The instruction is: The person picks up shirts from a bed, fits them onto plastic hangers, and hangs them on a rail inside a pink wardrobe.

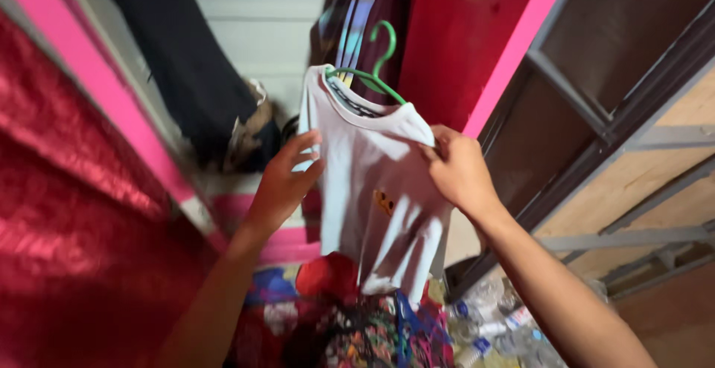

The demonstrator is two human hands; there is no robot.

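A small white shirt (pixel 372 182) with an orange mark on its front hangs on a green plastic hanger (pixel 376 70). My left hand (pixel 287 182) grips the shirt's left sleeve edge. My right hand (pixel 458 170) pinches the shirt at its right shoulder, by the end of the hanger. The hanger's hook points up toward other hanging clothes.
A red curtain with pink trim (pixel 82 211) fills the left. Dark clothes (pixel 186 62) hang at the back, a red cloth (pixel 462 33) behind the shirt. A grey metal door frame (pixel 596 129) stands to the right. Below lie piled colourful clothes (pixel 350 331) and plastic bottles (pixel 491 323).
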